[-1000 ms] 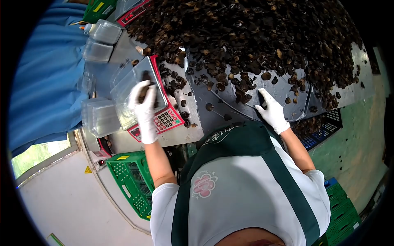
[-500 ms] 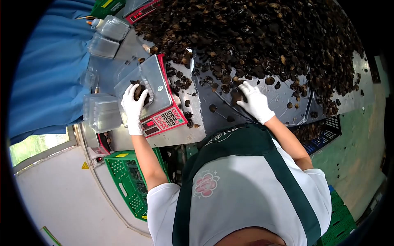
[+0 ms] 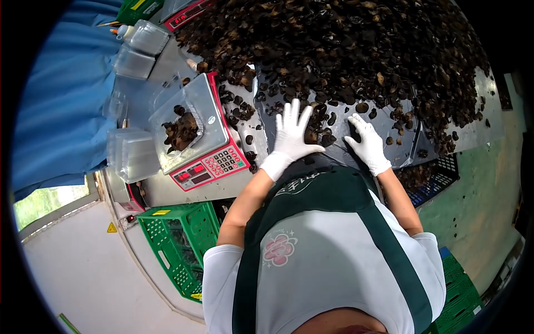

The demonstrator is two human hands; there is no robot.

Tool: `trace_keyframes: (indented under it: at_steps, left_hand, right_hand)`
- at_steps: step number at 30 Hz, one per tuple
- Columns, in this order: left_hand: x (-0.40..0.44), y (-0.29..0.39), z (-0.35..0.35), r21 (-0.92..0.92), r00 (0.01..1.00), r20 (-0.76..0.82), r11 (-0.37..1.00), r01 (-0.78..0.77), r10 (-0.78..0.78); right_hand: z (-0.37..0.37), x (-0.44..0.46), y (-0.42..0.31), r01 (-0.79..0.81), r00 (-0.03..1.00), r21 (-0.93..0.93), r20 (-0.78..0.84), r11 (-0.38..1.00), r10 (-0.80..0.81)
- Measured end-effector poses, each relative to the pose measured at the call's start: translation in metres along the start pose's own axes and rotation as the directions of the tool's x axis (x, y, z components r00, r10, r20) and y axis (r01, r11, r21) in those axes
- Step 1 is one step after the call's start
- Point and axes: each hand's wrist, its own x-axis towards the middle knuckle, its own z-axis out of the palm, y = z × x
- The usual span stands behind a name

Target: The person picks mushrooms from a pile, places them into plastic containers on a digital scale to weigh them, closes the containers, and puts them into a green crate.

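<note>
My left hand (image 3: 292, 135), in a white glove, is spread flat over the dark sheet at the near edge of the mushroom heap. A small cluster of dark wood ear mushrooms (image 3: 318, 123) lies between my two hands. To its right, my gloved right hand (image 3: 367, 146) has its fingers stretched out and its thumb apart, holding nothing. On the left, a clear plastic box (image 3: 197, 125) with mushrooms (image 3: 181, 132) in it sits on a red digital scale (image 3: 208, 168). Its display is lit, but I cannot read the figures.
A large heap of mushrooms (image 3: 345, 50) covers the far side of the table. Stacked clear boxes (image 3: 132, 153) stand left of the scale. A second red scale (image 3: 186, 15) is at the back left. A green crate (image 3: 181, 245) and a dark blue crate (image 3: 436, 182) are below the table edge.
My left hand has left the box on the scale and moved right to the heap's edge, its fingers spreading. Mushrooms remain in the box. My right hand has shifted slightly right.
</note>
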Motion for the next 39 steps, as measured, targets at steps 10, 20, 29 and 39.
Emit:
trace_keyframes:
  at_steps: [10, 20, 29, 39]
  left_hand:
    - [0.02, 0.025, 0.049, 0.123, 0.866, -0.095, 0.869, -0.479, 0.491]
    - [0.028, 0.013, 0.03, -0.071, 0.836, -0.467, 0.929, -0.362, 0.29]
    - [0.006, -0.038, -0.101, -0.437, 0.693, -0.669, 0.897, -0.072, -0.27]
    - [-0.077, -0.18, -0.187, -0.039, 0.633, -0.729, 0.939, 0.343, -0.261]
  right_hand:
    - [0.022, -0.006, 0.011, 0.05, 0.995, -0.014, -0.087, 0.999, -0.051]
    - [0.018, -0.007, 0.008, 0.059, 0.993, -0.006, -0.106, 0.998, -0.059]
    - [0.011, 0.005, 0.0, 0.086, 0.99, -0.024, -0.112, 0.996, -0.088]
    - [0.018, 0.016, -0.014, 0.142, 0.989, -0.02, -0.048, 0.99, -0.143]
